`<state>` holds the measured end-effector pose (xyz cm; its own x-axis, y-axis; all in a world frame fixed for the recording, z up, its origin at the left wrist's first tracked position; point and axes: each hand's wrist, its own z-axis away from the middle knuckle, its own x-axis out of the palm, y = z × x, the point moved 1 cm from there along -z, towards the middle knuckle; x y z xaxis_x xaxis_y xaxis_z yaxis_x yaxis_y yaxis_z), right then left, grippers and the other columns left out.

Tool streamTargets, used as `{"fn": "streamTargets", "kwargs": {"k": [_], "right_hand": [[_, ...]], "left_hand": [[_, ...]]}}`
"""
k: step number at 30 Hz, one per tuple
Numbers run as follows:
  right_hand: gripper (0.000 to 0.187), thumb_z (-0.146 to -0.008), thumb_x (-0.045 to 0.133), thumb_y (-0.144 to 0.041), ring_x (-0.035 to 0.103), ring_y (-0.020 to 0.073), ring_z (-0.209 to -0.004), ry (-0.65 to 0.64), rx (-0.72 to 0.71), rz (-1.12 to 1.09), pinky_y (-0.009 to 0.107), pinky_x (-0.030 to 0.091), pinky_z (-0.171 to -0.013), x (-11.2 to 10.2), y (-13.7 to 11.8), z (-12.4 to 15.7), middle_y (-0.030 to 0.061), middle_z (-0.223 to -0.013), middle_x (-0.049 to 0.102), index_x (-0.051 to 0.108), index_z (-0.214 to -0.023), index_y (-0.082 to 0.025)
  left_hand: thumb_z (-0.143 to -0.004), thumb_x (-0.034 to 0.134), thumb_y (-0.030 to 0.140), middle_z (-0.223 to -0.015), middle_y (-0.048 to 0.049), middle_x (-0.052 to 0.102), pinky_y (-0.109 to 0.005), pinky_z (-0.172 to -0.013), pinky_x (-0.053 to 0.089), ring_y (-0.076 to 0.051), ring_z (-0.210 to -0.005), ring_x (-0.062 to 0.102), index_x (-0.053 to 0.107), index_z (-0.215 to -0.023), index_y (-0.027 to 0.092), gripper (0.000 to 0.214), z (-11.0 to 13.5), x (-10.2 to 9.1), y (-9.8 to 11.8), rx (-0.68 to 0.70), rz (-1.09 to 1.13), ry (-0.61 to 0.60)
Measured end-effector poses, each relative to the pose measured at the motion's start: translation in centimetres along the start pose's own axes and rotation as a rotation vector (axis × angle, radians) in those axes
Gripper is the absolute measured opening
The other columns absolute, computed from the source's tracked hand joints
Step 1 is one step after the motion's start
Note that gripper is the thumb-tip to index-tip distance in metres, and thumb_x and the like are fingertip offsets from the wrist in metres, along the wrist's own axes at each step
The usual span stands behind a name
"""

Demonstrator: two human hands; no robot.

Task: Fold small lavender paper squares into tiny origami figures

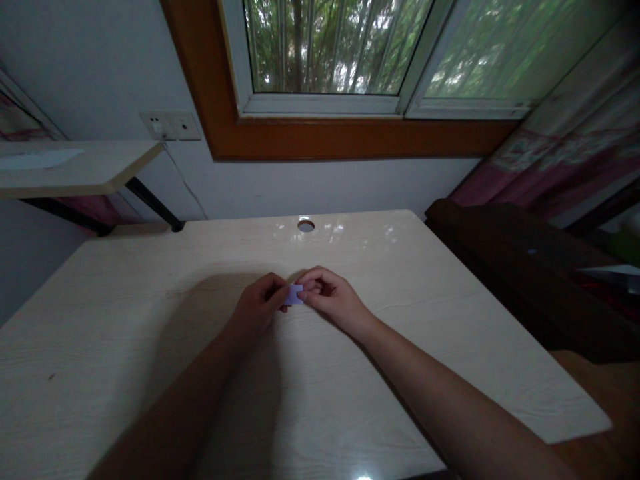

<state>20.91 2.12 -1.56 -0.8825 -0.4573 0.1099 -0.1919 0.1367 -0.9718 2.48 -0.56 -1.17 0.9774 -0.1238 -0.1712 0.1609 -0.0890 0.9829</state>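
Observation:
A small pale purple piece, folded paper by the look of it [294,294], sits between my two hands just above the middle of a light wooden desk [150,300]. My left hand [259,308] pinches its left edge with curled fingers. On its right side my right hand [327,297] grips it, fingers pressed together. Most of the piece is hidden by my fingers.
The desk has a round cable hole [305,225] near its far edge. A raised shelf [75,167] stands at the back left under wall sockets [170,125]. Dark furniture [525,267] and a curtain lie to the right, a window [350,53] ahead.

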Motion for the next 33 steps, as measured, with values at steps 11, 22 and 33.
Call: {"fn": "streamTargets", "kwargs": {"k": [11,22,33], "right_hand": [[0.024,-0.081,0.074,-0.036,0.061,0.0134,-0.077,0.086,-0.077,0.221,0.029,0.052,-0.072,-0.4,-0.6,0.0,0.0043,-0.097,0.063,0.072,-0.102,-0.025],[0.024,-0.085,0.070,-0.030,0.061,0.0148,-0.080,0.056,-0.201,0.398,0.028,0.050,-0.068,-0.1,-1.1,0.2,0.0053,-0.098,0.066,0.073,-0.109,-0.028],[0.012,-0.087,0.068,-0.028,0.065,0.0168,-0.082,0.062,-0.197,0.417,0.031,0.051,-0.073,-0.1,-1.4,0.3,0.0048,-0.091,0.071,0.077,-0.094,-0.026]], "left_hand": [[-0.087,0.063,0.035,-0.069,-0.0006,0.066,-0.025,-0.065,0.048,-0.014,-0.065,0.063,0.061,-0.082,0.015,0.020,-0.1,0.1,0.0,-0.005,0.145,0.030],[-0.087,0.063,0.033,-0.069,-0.0001,0.066,-0.024,-0.065,0.048,-0.012,-0.065,0.062,0.061,-0.083,0.015,0.018,0.0,0.0,0.2,-0.017,0.177,0.022],[-0.085,0.064,0.039,-0.065,0.0001,0.066,-0.024,-0.061,0.050,-0.013,-0.060,0.063,0.060,-0.080,0.015,0.024,0.0,0.1,0.3,-0.065,0.107,-0.034]]}}
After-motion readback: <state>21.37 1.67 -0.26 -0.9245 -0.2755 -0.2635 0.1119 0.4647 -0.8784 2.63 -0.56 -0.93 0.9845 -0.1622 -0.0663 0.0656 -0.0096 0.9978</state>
